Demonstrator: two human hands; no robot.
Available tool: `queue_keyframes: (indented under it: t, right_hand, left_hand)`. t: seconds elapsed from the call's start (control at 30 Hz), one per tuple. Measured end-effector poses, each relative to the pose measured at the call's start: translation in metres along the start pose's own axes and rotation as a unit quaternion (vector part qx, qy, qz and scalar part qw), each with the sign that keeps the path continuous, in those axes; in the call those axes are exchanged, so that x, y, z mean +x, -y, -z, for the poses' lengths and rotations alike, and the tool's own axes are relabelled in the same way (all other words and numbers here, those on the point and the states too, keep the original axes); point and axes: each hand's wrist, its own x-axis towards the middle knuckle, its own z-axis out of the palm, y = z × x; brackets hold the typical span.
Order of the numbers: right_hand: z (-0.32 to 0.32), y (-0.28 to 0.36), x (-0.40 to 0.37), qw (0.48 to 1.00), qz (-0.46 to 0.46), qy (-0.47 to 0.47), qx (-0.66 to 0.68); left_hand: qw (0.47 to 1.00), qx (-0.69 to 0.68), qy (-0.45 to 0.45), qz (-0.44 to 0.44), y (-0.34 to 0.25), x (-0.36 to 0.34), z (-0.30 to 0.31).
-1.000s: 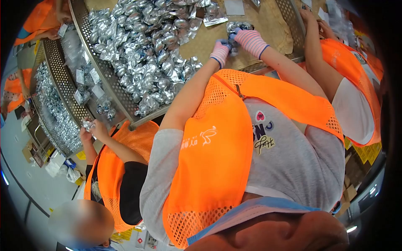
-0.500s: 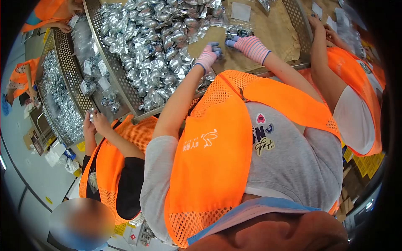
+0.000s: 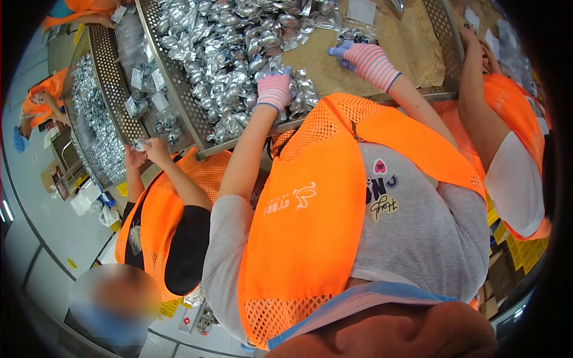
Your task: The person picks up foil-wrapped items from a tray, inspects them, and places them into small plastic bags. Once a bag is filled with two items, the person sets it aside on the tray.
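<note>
My left hand (image 3: 274, 90), in a pink striped glove with bluish fingertips, reaches down onto a large heap of silver foil packets (image 3: 221, 59). Its fingers look apart, and their tips are partly lost among the packets. To the right, my right hand (image 3: 369, 64), gloved the same way, lies palm down on the brown tray lining (image 3: 412, 48). Its thumb points out to the left, and its other fingers reach to a small group of shiny, clear-wrapped packets (image 3: 357, 37). Whether those fingers grip any packet is hidden.
A perforated metal wall (image 3: 173, 83) bounds the tray on the left. A white card (image 3: 361, 11) lies behind my right hand. Co-workers in orange vests stand close on both sides; the left one's hands (image 3: 148, 152) hold a small packet. Another packet-filled tray (image 3: 98, 119) stands further left.
My left hand has moved left and down, from the bare lining onto the packet heap. My right hand stays by the clear-wrapped packets. The whole view has shifted slightly.
</note>
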Motion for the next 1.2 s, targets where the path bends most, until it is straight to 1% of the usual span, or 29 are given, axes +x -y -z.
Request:
queue_keyframes:
  t: [0.03, 0.1, 0.13, 0.17, 0.23, 0.27, 0.3, 0.33, 0.4, 0.43, 0.5, 0.53, 0.57, 0.6, 0.63, 0.67, 0.7, 0.73, 0.77, 0.8, 0.83, 0.9, 0.93, 0.97, 1.03, 1.07, 1.1, 1.17, 1.2]
  right_hand:
    - [0.000, 0.001, -0.001, 1.000, -0.001, 0.026, 0.007]
    - [0.000, 0.003, -0.007, 1.000, -0.002, 0.010, 0.009]
    - [-0.001, 0.004, -0.008, 1.000, -0.002, -0.005, 0.015]
    - [-0.005, 0.002, -0.008, 1.000, -0.005, -0.009, 0.016]
    - [-0.012, 0.001, -0.009, 0.979, -0.108, 0.056, 0.161]
    - [-0.015, 0.001, -0.012, 0.978, -0.112, 0.055, 0.165]
    - [-0.014, 0.002, -0.015, 0.992, -0.072, 0.030, 0.101]
    - [-0.013, 0.003, -0.017, 0.999, -0.030, 0.004, 0.034]
    - [-0.013, 0.006, -0.020, 0.999, -0.024, -0.018, 0.043]
    - [-0.014, 0.008, -0.021, 0.998, -0.016, -0.038, 0.052]
    - [-0.019, 0.006, -0.022, 0.997, -0.018, -0.037, 0.064]
    - [-0.020, 0.005, -0.022, 0.997, -0.018, -0.035, 0.074]
    - [-0.021, 0.005, -0.021, 0.996, -0.017, -0.034, 0.076]
    - [-0.019, 0.006, -0.019, 0.997, -0.017, -0.024, 0.067]
    - [-0.018, 0.006, -0.017, 0.998, -0.017, -0.014, 0.057]
    - [-0.035, -0.003, -0.014, 0.998, -0.014, -0.016, 0.056]
    - [-0.064, -0.016, -0.009, 0.989, -0.032, -0.016, 0.142]
    - [-0.065, -0.014, -0.002, 0.972, -0.051, -0.015, 0.229]
    - [-0.064, -0.014, -0.003, 0.972, -0.048, -0.015, 0.231]
    - [-0.027, 0.001, -0.004, 0.989, -0.035, 0.005, 0.144]
    - [-0.007, 0.011, -0.004, 0.998, -0.024, 0.023, 0.054]
    - [-0.007, 0.016, -0.002, 0.995, -0.006, -0.005, 0.095]
    - [-0.006, 0.019, -0.003, 0.990, 0.009, -0.031, 0.135]
    - [-0.004, 0.023, -0.004, 0.990, 0.009, -0.032, 0.134]
    - [0.008, 0.042, -0.002, 0.981, 0.010, -0.047, 0.190]
    - [0.009, 0.049, -0.001, 0.972, 0.020, -0.059, 0.226]
    - [0.008, 0.058, 0.001, 0.972, 0.019, -0.061, 0.226]
    - [0.010, 0.070, 0.007, 0.954, 0.076, -0.175, 0.232]
    - [0.011, 0.072, 0.009, 0.952, 0.091, -0.186, 0.227]
  left_hand:
    - [1.000, 0.001, 0.000, -0.002, -0.002, 0.004, 0.001]
    - [0.994, 0.078, 0.045, -0.068, -0.003, 0.013, 0.006]
    - [0.991, 0.062, -0.010, -0.117, -0.004, 0.009, 0.004]
    - [0.991, 0.067, -0.010, -0.118, -0.006, 0.009, 0.001]
    - [0.995, 0.030, -0.047, -0.078, -0.010, 0.005, -0.003]
    - [0.999, 0.004, -0.030, -0.029, -0.009, 0.006, -0.004]
    - [0.999, 0.006, -0.027, -0.032, -0.007, 0.005, -0.003]
    - [1.000, -0.007, 0.008, -0.020, -0.004, 0.005, -0.002]
    - [0.997, -0.032, 0.074, 0.007, 0.007, 0.004, 0.003]
    - [0.997, -0.029, 0.074, 0.006, 0.011, 0.001, 0.004]
    - [0.989, -0.147, 0.026, -0.004, 0.020, -0.007, 0.007]
    - [0.986, -0.162, -0.045, -0.017, 0.030, -0.007, -0.002]
    - [0.986, -0.162, -0.044, -0.016, 0.042, -0.006, -0.011]
    - [0.950, -0.305, -0.067, -0.007, 0.048, -0.009, -0.008]
    - [0.892, -0.442, -0.090, 0.001, 0.051, -0.012, -0.005]
    - [0.895, -0.430, -0.117, -0.015, 0.056, -0.017, -0.003]
    - [0.895, -0.430, -0.121, -0.014, 0.056, -0.019, -0.002]
    - [0.830, -0.546, -0.113, -0.004, 0.056, -0.021, -0.003]
    - [0.752, -0.652, -0.102, 0.005, 0.057, -0.023, -0.004]
    - [0.723, -0.684, -0.093, 0.039, 0.055, -0.029, 0.000]
    - [0.724, -0.683, -0.095, 0.039, 0.055, -0.028, -0.004]
    - [0.511, -0.856, -0.073, -0.025, 0.049, -0.024, -0.011]
    - [0.480, -0.875, -0.059, -0.021, 0.044, -0.027, -0.010]
    - [0.480, -0.875, -0.058, -0.022, 0.036, -0.024, -0.009]
    - [0.378, -0.924, -0.053, -0.024, 0.018, -0.019, -0.008]
    - [0.358, -0.931, -0.034, -0.055, 0.016, -0.013, -0.013]
    - [0.360, -0.931, -0.033, -0.056, 0.010, -0.007, -0.015]
    - [0.310, -0.949, -0.057, -0.007, -0.001, 0.001, -0.016]
    - [0.308, -0.950, -0.050, 0.002, -0.008, 0.001, -0.011]
